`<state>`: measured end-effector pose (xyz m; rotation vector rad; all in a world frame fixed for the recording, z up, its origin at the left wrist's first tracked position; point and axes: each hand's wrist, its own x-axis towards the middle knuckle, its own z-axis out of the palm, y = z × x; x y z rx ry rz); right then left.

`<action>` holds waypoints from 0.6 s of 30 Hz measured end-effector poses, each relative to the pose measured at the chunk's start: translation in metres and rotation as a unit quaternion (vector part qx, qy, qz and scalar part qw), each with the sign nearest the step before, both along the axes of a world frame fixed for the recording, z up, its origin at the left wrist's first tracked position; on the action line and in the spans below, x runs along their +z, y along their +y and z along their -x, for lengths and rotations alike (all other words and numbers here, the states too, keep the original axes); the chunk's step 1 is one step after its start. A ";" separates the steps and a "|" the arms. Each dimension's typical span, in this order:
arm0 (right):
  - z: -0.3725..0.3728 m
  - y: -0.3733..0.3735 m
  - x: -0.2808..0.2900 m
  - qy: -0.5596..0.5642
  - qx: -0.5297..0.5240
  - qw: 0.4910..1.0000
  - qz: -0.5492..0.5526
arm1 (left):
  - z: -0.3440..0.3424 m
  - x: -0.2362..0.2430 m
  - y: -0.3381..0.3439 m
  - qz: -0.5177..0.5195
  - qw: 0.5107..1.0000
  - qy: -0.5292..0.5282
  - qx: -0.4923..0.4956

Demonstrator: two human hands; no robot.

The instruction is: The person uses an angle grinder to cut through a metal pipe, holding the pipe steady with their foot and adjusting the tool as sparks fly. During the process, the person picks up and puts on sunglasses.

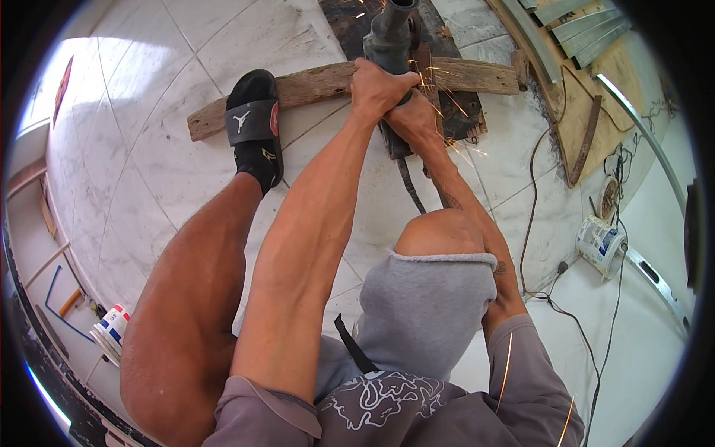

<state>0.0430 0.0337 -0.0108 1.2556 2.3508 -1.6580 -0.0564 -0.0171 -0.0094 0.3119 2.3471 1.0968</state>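
Both my hands are wrapped round a dark angle grinder (387, 45) beyond my knees. My left hand (377, 88) grips its body from the left. Just nearer and to the right, my right hand (415, 121) is closed round its rear part, where the black cord (408, 186) trails toward me. Orange sparks spray to the right, beside a rusty brown bar (423, 62). The exact contact point of the disc is hard to make out. A weathered wooden plank (316, 85) lies crosswise beneath, with my left foot in a black slide sandal (252, 121) on it.
A dark, stained sheet (468, 112) lies under the plank on marble-like tiles. At right are metal strips (592, 33), a plywood board (555, 100), loose cables (530, 216), a tipped white bucket (598, 242) and a spirit level (655, 279). Another bucket (112, 328) stands left.
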 end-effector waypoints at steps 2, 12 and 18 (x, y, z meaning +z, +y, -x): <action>0.001 -0.002 -0.002 0.024 -0.010 1.000 -0.013 | 0.000 0.001 0.000 0.010 1.000 0.010 0.006; 0.002 -0.003 -0.004 -0.004 0.025 1.000 0.013 | 0.002 -0.006 -0.006 0.007 1.000 0.014 0.003; 0.000 -0.006 -0.002 -0.001 0.016 1.000 0.026 | -0.002 0.000 -0.007 0.012 1.000 0.007 0.010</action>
